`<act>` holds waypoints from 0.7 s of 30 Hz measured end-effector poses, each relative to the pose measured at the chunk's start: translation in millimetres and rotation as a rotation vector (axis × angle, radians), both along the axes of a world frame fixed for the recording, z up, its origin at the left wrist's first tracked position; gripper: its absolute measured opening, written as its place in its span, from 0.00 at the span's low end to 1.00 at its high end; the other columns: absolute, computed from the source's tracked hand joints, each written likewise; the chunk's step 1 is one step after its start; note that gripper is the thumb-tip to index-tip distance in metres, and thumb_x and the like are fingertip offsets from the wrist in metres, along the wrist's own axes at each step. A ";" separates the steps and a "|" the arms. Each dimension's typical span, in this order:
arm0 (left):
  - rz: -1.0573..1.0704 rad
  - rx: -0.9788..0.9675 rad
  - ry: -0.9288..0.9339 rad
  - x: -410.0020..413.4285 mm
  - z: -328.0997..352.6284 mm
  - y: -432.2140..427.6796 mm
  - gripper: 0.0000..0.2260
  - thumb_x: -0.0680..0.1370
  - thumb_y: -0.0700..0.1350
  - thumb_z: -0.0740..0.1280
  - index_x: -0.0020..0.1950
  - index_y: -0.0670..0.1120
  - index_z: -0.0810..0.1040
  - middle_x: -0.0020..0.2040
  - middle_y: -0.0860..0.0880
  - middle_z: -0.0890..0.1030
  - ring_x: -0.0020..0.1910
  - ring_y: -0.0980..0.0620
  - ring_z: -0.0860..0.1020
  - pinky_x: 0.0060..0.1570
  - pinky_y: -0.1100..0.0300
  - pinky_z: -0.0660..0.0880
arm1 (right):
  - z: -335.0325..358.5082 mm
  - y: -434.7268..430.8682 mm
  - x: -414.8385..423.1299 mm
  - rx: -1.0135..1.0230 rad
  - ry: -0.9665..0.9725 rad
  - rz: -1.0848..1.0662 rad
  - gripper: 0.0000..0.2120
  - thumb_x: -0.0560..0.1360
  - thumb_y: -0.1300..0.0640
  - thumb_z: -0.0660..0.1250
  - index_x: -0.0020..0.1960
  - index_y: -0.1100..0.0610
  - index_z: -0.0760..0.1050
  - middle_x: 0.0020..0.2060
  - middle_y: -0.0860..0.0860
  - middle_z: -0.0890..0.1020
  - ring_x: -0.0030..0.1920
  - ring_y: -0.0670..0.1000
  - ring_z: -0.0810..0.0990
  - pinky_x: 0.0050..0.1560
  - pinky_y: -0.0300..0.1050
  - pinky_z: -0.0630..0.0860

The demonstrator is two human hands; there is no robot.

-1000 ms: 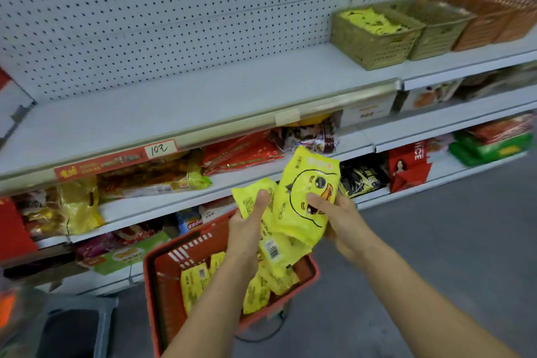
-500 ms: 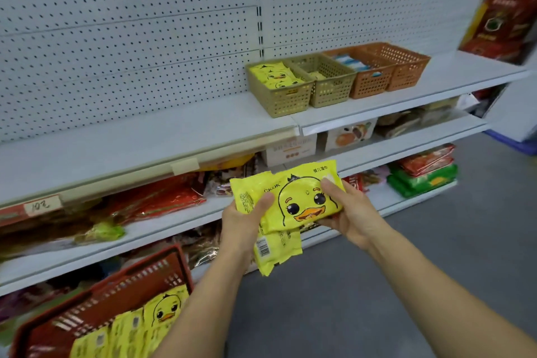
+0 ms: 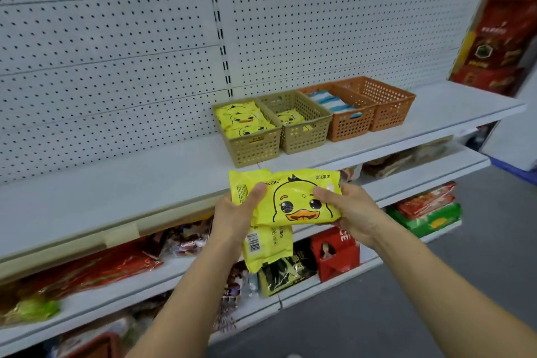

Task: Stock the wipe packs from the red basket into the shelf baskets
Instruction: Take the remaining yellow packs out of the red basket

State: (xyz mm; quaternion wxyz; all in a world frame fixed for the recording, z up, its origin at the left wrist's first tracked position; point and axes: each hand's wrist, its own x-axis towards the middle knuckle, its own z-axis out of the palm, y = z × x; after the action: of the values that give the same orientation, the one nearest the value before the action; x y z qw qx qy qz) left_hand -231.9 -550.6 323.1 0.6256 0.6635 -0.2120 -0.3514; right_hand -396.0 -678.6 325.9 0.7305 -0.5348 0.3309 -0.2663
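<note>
Now left hand (image 3: 236, 216) and right hand (image 3: 353, 212) clamp duck wipe pack (image 3: 293, 200) by ends; second pack (image 3: 267, 247) underneath.

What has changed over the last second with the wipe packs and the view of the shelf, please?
The yellow duck packs were lifted away from the red basket, now almost out of view at the bottom left, and turned level below the tan shelf baskets. The left hand and right hand kept their hold.
</note>
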 end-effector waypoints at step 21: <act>0.392 -0.064 0.124 149.2 52.3 -264.3 0.16 0.80 0.55 0.64 0.61 0.45 0.78 0.50 0.44 0.85 0.48 0.42 0.84 0.53 0.39 0.79 | 46.5 -364.1 182.5 -0.251 0.194 -0.187 0.17 0.76 0.59 0.65 0.63 0.61 0.71 0.61 0.61 0.76 0.58 0.59 0.76 0.59 0.54 0.73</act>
State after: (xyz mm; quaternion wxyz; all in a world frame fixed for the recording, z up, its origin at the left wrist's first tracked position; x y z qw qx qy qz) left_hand -82.7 -815.0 375.4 0.7145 0.6491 -0.0508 -0.2560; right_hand -213.5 -1042.7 372.4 0.5949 -0.6116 0.4122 -0.3196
